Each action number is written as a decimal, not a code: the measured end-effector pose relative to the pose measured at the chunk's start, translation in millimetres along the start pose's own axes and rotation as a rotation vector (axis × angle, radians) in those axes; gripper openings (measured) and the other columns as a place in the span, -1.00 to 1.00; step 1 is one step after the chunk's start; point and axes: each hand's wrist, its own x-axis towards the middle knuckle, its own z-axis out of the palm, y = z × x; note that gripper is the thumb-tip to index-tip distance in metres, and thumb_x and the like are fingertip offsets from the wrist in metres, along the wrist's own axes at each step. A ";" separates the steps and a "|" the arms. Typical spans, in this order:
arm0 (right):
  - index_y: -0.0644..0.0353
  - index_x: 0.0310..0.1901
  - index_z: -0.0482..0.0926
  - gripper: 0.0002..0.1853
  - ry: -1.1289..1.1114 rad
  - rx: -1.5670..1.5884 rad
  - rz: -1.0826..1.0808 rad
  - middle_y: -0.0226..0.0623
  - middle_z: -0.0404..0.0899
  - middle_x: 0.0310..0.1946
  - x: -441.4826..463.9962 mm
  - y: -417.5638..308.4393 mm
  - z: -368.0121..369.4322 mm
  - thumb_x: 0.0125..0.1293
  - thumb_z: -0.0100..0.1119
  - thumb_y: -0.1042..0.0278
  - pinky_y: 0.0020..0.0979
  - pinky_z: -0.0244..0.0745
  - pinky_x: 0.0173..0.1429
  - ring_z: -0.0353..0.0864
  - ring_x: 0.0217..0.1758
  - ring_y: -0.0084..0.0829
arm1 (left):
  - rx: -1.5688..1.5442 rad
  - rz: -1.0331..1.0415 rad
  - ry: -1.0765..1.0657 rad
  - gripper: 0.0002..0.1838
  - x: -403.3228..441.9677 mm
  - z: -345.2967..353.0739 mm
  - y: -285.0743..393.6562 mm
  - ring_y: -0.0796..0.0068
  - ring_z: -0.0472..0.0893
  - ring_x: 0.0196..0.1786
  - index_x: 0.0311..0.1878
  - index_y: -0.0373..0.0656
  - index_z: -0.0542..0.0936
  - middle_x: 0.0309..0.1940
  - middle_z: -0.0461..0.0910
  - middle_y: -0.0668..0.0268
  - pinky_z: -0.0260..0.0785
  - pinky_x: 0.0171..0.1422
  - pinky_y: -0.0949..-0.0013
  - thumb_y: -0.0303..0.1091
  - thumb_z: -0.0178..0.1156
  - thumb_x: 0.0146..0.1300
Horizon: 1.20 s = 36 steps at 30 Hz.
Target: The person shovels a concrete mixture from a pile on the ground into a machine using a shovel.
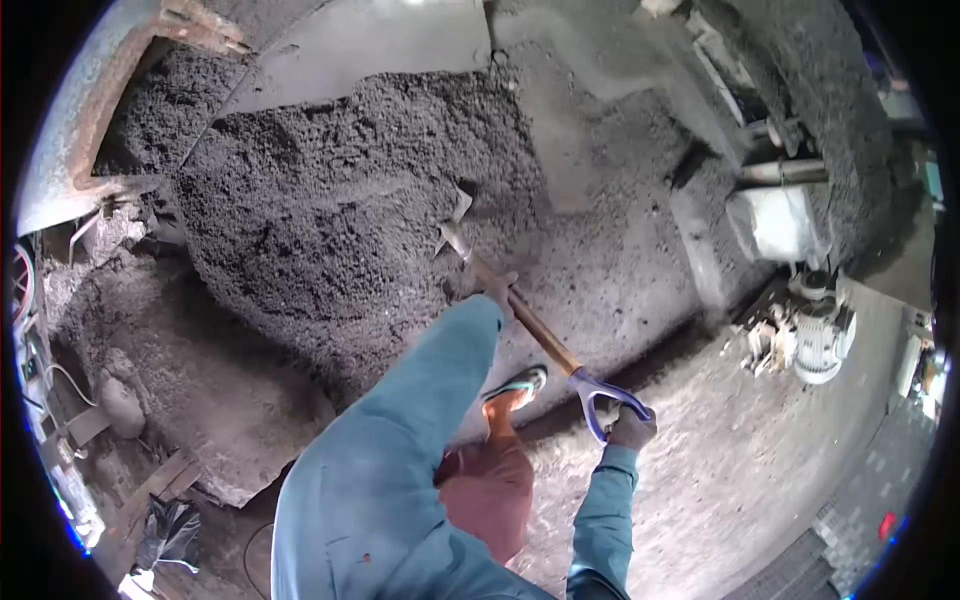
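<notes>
A shovel (pixel 540 333) with a wooden shaft and a blue D-shaped handle slants across the middle of the head view. My left hand (pixel 496 289) is wrapped round the shaft low down, near the metal socket. Around the grip of the blue handle my right hand (pixel 633 428) is closed. The blade (pixel 458 207) meets the heap of dark grey, crumbly material (pixel 330 210); most of it is hidden in the heap. Both of my sleeves are blue-green. My sandalled foot (pixel 520 388) stands below the shaft.
A motor (pixel 820 335) stands at the right, close to a whitish block (pixel 785 222). A rusty metal frame (pixel 85 130) borders the heap at upper left. A black plastic bag (pixel 168 530) lies at lower left. A raised edge (pixel 650 365) runs beneath the shovel handle.
</notes>
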 end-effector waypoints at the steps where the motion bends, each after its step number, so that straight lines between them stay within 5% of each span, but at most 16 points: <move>1: 0.38 -0.39 0.55 -0.83 0.010 0.044 0.100 -0.33 0.57 -0.46 -17.2 -1.9 -6.4 -0.06 0.27 0.53 -0.35 0.48 -0.30 0.51 -0.42 -0.46 | 0.043 -0.002 -0.059 -0.80 36.1 -24.6 -12.5 0.11 0.49 -0.60 -0.24 -0.15 0.49 -0.55 0.49 0.18 0.51 -0.42 -0.01 -0.27 0.27 0.29; 2: 0.38 -0.38 0.54 -0.83 0.052 -0.050 0.075 -0.32 0.57 -0.46 -23.7 13.3 -16.0 -0.04 0.27 0.53 -0.34 0.49 -0.30 0.51 -0.42 -0.45 | 0.077 -0.009 -0.124 -0.84 35.6 -28.8 -24.6 0.09 0.50 -0.64 -0.22 -0.16 0.49 -0.56 0.50 0.15 0.52 -0.47 0.01 -0.32 0.26 0.30; 5: 0.34 -0.37 0.54 -0.90 0.048 0.001 0.244 -0.34 0.55 -0.46 -44.1 76.0 -47.6 0.07 0.25 0.57 -0.32 0.48 -0.30 0.50 -0.42 -0.46 | 0.197 0.187 0.182 -0.74 -36.5 -38.0 -46.7 0.13 0.45 -0.67 -0.25 -0.12 0.46 -0.59 0.45 0.18 0.43 -0.52 0.06 -0.21 0.33 0.26; 9: 0.32 -0.22 0.59 -0.76 0.043 0.108 0.559 -0.27 0.55 -0.45 -106.9 141.5 -79.8 0.02 0.18 0.68 -0.25 0.42 -0.44 0.51 -0.49 -0.38 | 0.441 0.111 0.310 -0.69 -33.7 -129.7 -63.2 0.23 0.46 -0.61 -0.29 -0.16 0.46 -0.58 0.41 0.24 0.31 -0.55 0.12 -0.21 0.37 0.15; 11: 0.25 -0.16 0.63 -0.77 -0.305 -0.188 0.621 -0.22 0.62 -0.34 -145.1 206.8 -104.5 0.28 0.13 0.28 -0.21 0.58 -0.34 0.63 -0.32 -0.27 | 0.580 0.134 -0.154 -0.52 -32.4 -183.9 -65.1 0.33 0.40 -0.57 -0.24 -0.16 0.53 -0.58 0.39 0.25 0.30 -0.46 0.21 0.15 0.13 0.34; 12: 0.20 -0.13 0.65 -0.70 -0.246 0.041 0.650 -0.21 0.65 -0.28 -168.5 233.2 -116.4 0.30 0.10 0.17 -0.20 0.61 -0.25 0.66 -0.25 -0.26 | 1.364 0.402 -0.101 -0.79 -35.1 -227.1 -57.2 0.28 0.45 -0.56 -0.38 -0.18 0.49 -0.52 0.45 0.24 0.35 -0.45 0.13 -0.24 0.14 0.25; 13: 0.15 -0.11 0.67 -0.64 -0.176 0.279 0.661 -0.21 0.69 -0.21 -191.1 262.9 -124.2 0.31 0.07 0.06 -0.20 0.63 -0.16 0.68 -0.17 -0.24 | 0.537 0.072 0.088 -0.66 -58.0 -206.8 -67.8 0.30 0.31 -0.66 -0.37 -0.05 0.45 -0.67 0.31 0.29 0.17 -0.60 0.16 -0.01 0.00 0.41; 14: 0.26 -0.13 0.65 -0.74 -0.223 0.194 0.369 -0.21 0.66 -0.25 -215.7 291.2 -131.8 0.23 0.08 0.35 -0.24 0.61 -0.21 0.64 -0.26 -0.28 | 0.539 0.074 0.107 -0.65 -88.6 -194.9 -72.0 0.30 0.31 -0.67 -0.39 -0.04 0.41 -0.67 0.30 0.29 0.17 -0.61 0.17 0.01 0.00 0.39; 18: 0.38 -0.20 0.64 -0.76 -0.172 0.125 0.414 -0.18 0.65 -0.31 -269.0 259.3 -165.7 0.06 0.12 0.61 -0.23 0.61 -0.23 0.64 -0.33 -0.27 | 0.525 0.105 0.076 -0.69 -154.5 -193.4 -66.0 0.26 0.41 -0.60 -0.38 -0.03 0.41 -0.60 0.35 0.28 0.26 -0.55 0.15 -0.01 0.08 0.32; 19: 0.38 -0.23 0.65 -0.78 -0.011 0.467 0.728 -0.17 0.66 -0.37 -273.4 235.8 -163.9 0.05 0.16 0.59 -0.23 0.61 -0.24 0.65 -0.35 -0.26 | 0.545 0.090 0.029 -0.72 -167.4 -179.7 -62.0 0.25 0.45 -0.56 -0.34 -0.04 0.45 -0.56 0.39 0.27 0.31 -0.52 0.13 -0.05 0.12 0.31; 22: 0.36 -0.32 0.67 -0.82 0.009 0.542 0.665 -0.23 0.64 -0.49 -286.7 231.0 -159.9 0.00 0.20 0.56 -0.27 0.57 -0.33 0.63 -0.43 -0.29 | 0.528 0.165 -0.149 -0.78 -202.8 -111.8 -74.6 0.26 0.48 -0.52 -0.32 -0.05 0.49 -0.51 0.44 0.28 0.40 -0.43 0.12 -0.13 0.21 0.26; 25: 0.29 -0.42 0.61 -0.89 0.137 0.662 0.555 -0.33 0.57 -0.58 -266.6 150.0 -165.3 0.01 0.27 0.45 -0.34 0.48 -0.40 0.57 -0.50 -0.38 | 0.532 0.130 -0.228 -0.77 -360.4 40.8 -97.3 0.31 0.48 -0.52 -0.34 -0.04 0.47 -0.54 0.44 0.34 0.42 -0.41 0.15 -0.15 0.27 0.26; 27: 0.25 -0.50 0.56 -0.84 0.269 0.774 0.454 -0.39 0.52 -0.62 -246.0 43.2 -185.9 0.02 0.31 0.37 -0.38 0.42 -0.45 0.52 -0.53 -0.45 | 0.600 0.086 -0.650 -0.74 -403.2 112.4 -104.7 0.35 0.46 -0.53 -0.39 0.02 0.42 -0.57 0.40 0.38 0.36 -0.45 0.19 -0.14 0.28 0.27; 29: 0.20 -0.53 0.50 -0.77 0.527 0.743 0.104 -0.41 0.47 -0.62 -225.9 19.3 -190.0 0.11 0.30 0.27 -0.41 0.39 -0.44 0.49 -0.54 -0.49 | 0.637 0.054 -0.926 -0.70 -450.8 190.4 -119.7 0.40 0.44 -0.57 -0.41 0.03 0.38 -0.61 0.33 0.42 0.34 -0.41 0.20 -0.09 0.27 0.29; 32: 0.17 -0.48 0.54 -0.82 0.926 0.421 -0.295 -0.37 0.50 -0.57 -250.6 -149.3 -231.3 0.18 0.23 0.28 -0.36 0.43 -0.39 0.51 -0.52 -0.45 | 0.638 -0.009 -1.181 -0.69 -527.6 279.2 -135.8 0.43 0.45 -0.56 -0.40 0.02 0.38 -0.59 0.36 0.45 0.37 -0.40 0.18 -0.11 0.29 0.28; 36: 0.12 -0.42 0.52 -0.90 0.665 -0.117 -1.135 -0.28 0.54 -0.44 -228.6 -192.0 -256.0 0.09 0.22 0.34 -0.16 0.52 -0.17 0.59 -0.34 -0.29 | 0.699 -0.005 -1.211 -0.72 -569.1 323.9 -136.7 0.44 0.48 -0.54 -0.36 0.02 0.39 -0.58 0.39 0.46 0.42 -0.37 0.14 -0.15 0.31 0.27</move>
